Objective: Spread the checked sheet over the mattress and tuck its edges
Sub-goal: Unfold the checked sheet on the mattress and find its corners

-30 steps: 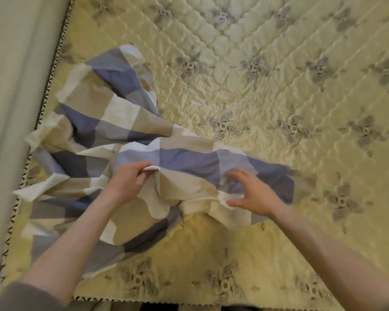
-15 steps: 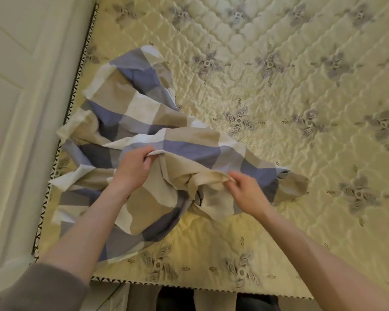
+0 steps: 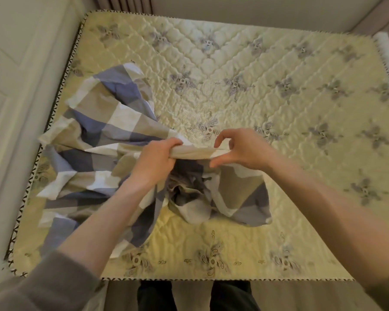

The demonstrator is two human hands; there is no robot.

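The checked sheet (image 3: pixel 103 122), in blue, beige and white squares, lies bunched on the left half of the quilted yellow mattress (image 3: pixel 279 97). A gathered edge of it is lifted off the bed between my hands. My left hand (image 3: pixel 155 162) grips that edge in a fist. My right hand (image 3: pixel 238 149) holds the same edge a short way to the right, thumb below and fingers curled above. More of the sheet hangs crumpled beneath both hands, down to the mattress.
A pale wall or panel (image 3: pixel 20 108) runs close along the mattress's left side. Curtains (image 3: pixel 121 3) hang beyond the far edge. The mattress's near edge (image 3: pixel 211 279) is just before my legs. The right half of the mattress is bare quilting.
Both hands have lifted the sheet's edge higher and pulled it taut between them. The view has tilted up, showing the whole mattress.
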